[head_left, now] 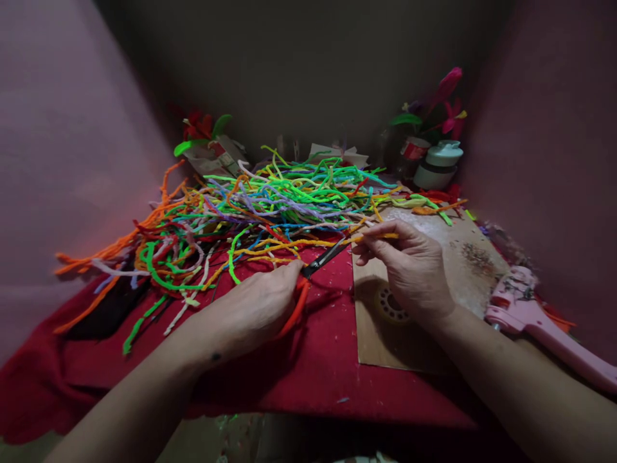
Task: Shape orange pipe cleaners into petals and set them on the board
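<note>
My left hand (pixel 263 299) is closed around the red handles of a pair of scissors (pixel 322 258). Their dark blades point up and right, with the tips at an orange pipe cleaner (pixel 313 244). That pipe cleaner runs from the left across to my right hand (pixel 409 260), which pinches it between thumb and fingers. A short end sticks out past the fingertips. Behind both hands spreads a tangled heap of pipe cleaners (pixel 289 199) in green, purple, orange, red and other colours. Whether the blades touch the pipe cleaner I cannot tell.
A cardboard sheet (pixel 380 341) lies on the red cloth (pixel 318 373) under my right hand, bearing a tape roll (pixel 378 305). A pink glue gun (pixel 540 321) rests at the right. Farther back stand a lidded jar (pixel 436 167) and fuzzy flowers (pixel 450 119).
</note>
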`<control>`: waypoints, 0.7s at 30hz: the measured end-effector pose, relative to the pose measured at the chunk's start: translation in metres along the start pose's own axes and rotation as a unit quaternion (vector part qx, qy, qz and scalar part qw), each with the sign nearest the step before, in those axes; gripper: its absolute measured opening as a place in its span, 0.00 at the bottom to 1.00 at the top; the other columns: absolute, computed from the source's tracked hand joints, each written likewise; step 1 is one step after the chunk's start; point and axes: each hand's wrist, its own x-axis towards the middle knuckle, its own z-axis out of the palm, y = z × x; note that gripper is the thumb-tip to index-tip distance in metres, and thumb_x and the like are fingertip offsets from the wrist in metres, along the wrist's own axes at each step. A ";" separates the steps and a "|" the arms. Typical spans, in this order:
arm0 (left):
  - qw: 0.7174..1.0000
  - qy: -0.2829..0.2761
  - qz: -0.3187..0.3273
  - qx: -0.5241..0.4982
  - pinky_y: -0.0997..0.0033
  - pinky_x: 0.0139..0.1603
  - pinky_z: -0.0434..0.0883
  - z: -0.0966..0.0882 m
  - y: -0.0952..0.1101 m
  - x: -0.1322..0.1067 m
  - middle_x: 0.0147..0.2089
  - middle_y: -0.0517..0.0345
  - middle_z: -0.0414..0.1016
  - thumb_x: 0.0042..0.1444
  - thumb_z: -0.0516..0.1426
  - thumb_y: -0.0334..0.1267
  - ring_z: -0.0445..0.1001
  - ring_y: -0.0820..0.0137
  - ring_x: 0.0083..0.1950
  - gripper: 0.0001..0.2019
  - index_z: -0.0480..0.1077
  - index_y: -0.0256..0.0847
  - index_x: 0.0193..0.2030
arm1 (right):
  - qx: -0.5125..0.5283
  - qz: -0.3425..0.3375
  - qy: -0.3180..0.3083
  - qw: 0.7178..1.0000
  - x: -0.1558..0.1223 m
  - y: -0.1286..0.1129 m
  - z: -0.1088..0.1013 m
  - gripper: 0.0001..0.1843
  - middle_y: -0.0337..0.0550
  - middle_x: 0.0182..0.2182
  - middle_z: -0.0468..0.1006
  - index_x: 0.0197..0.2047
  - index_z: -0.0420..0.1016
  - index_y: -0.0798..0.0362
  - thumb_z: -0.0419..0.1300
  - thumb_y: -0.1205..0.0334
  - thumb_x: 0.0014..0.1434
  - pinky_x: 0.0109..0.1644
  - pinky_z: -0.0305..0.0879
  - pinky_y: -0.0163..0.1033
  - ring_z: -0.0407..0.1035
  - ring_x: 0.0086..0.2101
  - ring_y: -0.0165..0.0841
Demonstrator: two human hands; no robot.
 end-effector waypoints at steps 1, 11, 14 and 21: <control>1.000 -0.001 0.000 -0.005 0.67 0.34 0.69 0.000 0.001 0.000 0.42 0.48 0.74 0.59 0.41 0.34 0.76 0.63 0.37 0.16 0.58 0.39 0.52 | 0.005 0.007 -0.001 1.000 0.000 0.000 0.000 0.02 0.36 0.22 0.74 0.27 0.72 0.54 0.61 0.69 0.50 0.27 0.69 0.34 0.71 0.23 0.27; 1.000 0.012 -0.007 -0.009 0.67 0.39 0.70 -0.001 0.009 -0.001 0.43 0.50 0.74 0.60 0.41 0.34 0.76 0.66 0.37 0.19 0.56 0.41 0.58 | 0.119 0.084 -0.023 0.989 0.006 0.011 -0.004 0.05 0.38 0.22 0.75 0.29 0.69 0.54 0.63 0.68 0.48 0.26 0.69 0.34 0.72 0.23 0.29; 1.000 0.022 -0.006 -0.008 0.67 0.43 0.70 0.000 0.010 0.001 0.42 0.50 0.74 0.61 0.41 0.33 0.76 0.67 0.37 0.19 0.56 0.40 0.58 | 0.146 0.106 -0.022 0.983 0.007 0.012 -0.005 0.07 0.38 0.22 0.75 0.28 0.69 0.55 0.64 0.69 0.46 0.25 0.69 0.33 0.72 0.23 0.30; 1.000 0.027 0.007 -0.008 0.66 0.45 0.70 0.001 0.010 0.003 0.41 0.50 0.74 0.60 0.43 0.31 0.76 0.67 0.36 0.19 0.57 0.38 0.58 | 0.165 0.137 -0.029 0.976 0.007 0.010 -0.004 0.08 0.38 0.22 0.75 0.27 0.68 0.55 0.65 0.69 0.44 0.24 0.68 0.32 0.72 0.23 0.29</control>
